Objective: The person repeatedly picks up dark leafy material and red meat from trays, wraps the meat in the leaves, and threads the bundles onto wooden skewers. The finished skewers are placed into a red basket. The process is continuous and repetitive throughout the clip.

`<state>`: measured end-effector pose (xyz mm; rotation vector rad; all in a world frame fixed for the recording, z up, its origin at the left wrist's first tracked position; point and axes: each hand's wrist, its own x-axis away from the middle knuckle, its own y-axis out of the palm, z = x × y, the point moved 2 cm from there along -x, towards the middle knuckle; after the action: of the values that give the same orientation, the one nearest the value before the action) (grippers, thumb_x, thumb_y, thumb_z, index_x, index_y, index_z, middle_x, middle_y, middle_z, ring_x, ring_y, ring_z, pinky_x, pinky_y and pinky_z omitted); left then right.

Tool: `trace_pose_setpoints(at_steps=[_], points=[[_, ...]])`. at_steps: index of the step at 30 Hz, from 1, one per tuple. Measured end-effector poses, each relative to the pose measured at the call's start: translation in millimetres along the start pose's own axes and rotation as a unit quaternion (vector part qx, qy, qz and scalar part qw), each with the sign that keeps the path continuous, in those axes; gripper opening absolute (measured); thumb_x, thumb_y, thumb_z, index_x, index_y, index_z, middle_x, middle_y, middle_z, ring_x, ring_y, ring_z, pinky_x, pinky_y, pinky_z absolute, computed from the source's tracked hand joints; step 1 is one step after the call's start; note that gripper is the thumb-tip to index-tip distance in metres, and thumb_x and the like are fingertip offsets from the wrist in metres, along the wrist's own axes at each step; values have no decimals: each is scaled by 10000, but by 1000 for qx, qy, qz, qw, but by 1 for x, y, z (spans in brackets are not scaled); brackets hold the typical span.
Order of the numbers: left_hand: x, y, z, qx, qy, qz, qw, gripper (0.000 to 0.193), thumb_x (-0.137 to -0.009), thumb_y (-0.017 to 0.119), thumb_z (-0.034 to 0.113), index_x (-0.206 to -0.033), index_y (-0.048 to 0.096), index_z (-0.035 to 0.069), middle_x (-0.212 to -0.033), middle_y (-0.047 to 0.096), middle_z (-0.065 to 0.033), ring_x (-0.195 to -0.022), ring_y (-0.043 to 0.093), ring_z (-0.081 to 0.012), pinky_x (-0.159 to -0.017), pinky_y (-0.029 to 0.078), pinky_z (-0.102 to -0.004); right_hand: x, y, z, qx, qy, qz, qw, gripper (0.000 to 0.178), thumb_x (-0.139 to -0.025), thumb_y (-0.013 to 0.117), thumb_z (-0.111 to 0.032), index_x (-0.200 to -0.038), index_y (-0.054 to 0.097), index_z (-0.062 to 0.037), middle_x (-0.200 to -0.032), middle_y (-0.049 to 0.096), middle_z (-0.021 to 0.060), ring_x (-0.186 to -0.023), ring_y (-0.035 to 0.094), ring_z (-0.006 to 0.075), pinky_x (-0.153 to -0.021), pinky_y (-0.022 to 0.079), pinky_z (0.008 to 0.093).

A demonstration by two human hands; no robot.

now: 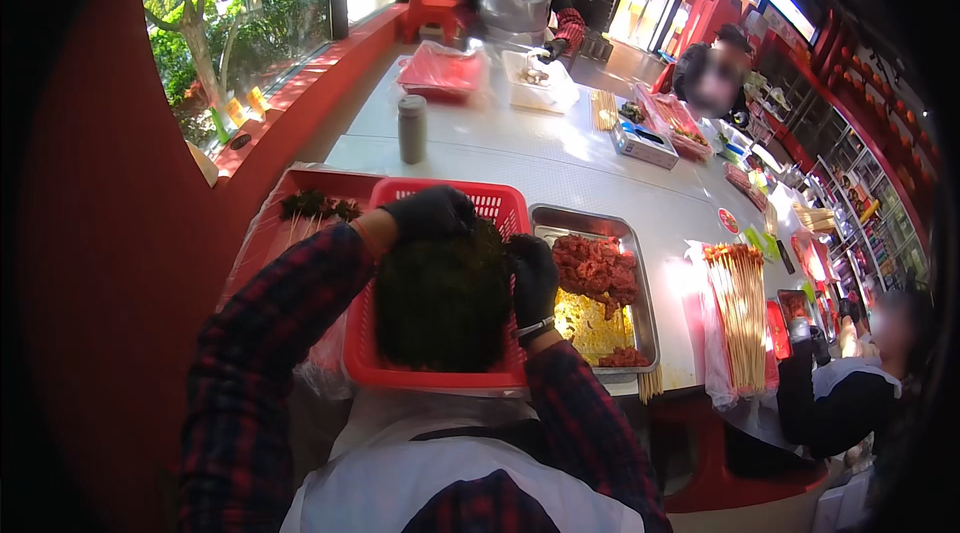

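A red slotted plastic basket [507, 203] stands right in front of me, with a dark green, blurred mass of what looks like leafy greens [440, 303] in it. Over its far part is my left hand [435, 213] in a black glove, fingers curled together. My right hand [534, 278], also black-gloved, is bent at the basket's right side by the greens. Whatever either hand pinches is too dark to make out. Left of the basket, a plastic-lined red tray [262, 251] holds several sticks with dark green leaves [318, 205] on their ends.
A metal tray [648, 313] of red minced-looking meat [596, 271] and yellow pieces stands right. Beyond are bundled skewers [738, 318], a grey bottle [411, 129], a red tray [440, 75] and a white tub [530, 93]. Co-workers sit across [515, 8] and to the right [840, 393].
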<state>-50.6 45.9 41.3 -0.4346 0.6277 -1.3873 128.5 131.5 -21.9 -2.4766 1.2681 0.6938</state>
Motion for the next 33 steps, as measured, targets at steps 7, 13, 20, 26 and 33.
trace_pose_setpoints(at_steps=[7,13,20,26,33], points=[[-18,91,-24,-227,20,1,974,173,-652,602,183,-731,622,30,-745,599,-191,-694,590,-322,-627,469,-367,-1,-6,18,-108,58,68,990,254,-752,473,77,-970,546,-31,-891,594,63,-764,576,144,-611,465,225],[-25,113,-15,-245,-38,36,968,184,-654,582,231,-636,613,51,-675,588,-195,-650,590,-347,-586,469,-403,0,-3,17,-70,44,43,996,278,-737,456,102,-969,545,-23,-894,589,59,-796,571,145,-641,470,237],[-22,114,1,-274,-7,-18,962,200,-656,579,237,-647,615,40,-672,598,-181,-630,591,-344,-579,476,-399,-1,0,8,-119,59,62,989,249,-741,488,98,-958,542,-12,-897,584,64,-830,557,147,-700,468,242],[-26,86,4,-285,-10,-64,956,177,-684,559,187,-747,626,35,-718,597,-193,-691,595,-338,-644,481,-381,0,-1,9,-72,58,55,994,232,-753,497,81,-958,543,-18,-891,587,59,-795,567,141,-664,468,238],[-18,1,34,-182,81,19,980,147,-677,619,133,-773,605,23,-739,579,-168,-707,565,-311,-646,452,-357,-2,-1,8,-138,69,77,985,240,-756,488,45,-979,541,-29,-890,592,55,-771,573,133,-616,449,216]])
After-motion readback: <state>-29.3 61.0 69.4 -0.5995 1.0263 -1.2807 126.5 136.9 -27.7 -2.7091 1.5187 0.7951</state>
